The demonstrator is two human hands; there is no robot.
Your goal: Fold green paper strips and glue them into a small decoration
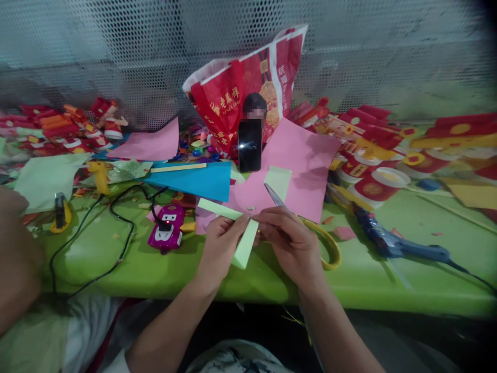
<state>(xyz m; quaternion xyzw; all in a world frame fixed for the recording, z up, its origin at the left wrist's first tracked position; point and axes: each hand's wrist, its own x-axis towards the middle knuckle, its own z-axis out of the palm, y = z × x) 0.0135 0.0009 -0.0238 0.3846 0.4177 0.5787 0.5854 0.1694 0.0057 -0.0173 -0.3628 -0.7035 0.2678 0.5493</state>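
In the head view, my left hand (218,246) is closed on a folded light green paper strip (245,243), one end sticking out to the upper left and the other hanging down. My right hand (293,243) is closed around scissors (329,247), the blades pointing to the upper left and a yellow handle loop showing at the lower right. Its thumb and fingertips meet the strip beside my left fingertips. Whether they also pinch the paper is hard to see. Behind my hands lies a pink sheet (306,171) with a small pale green piece (278,181) on it.
A black phone (249,145) leans on a red bag (221,103). Left are a purple power strip (166,228), black cables, a blue sheet (202,178) and a yellow cutter (61,213). A glue gun (388,235) lies right. Another person's arm (17,259) is at far left.
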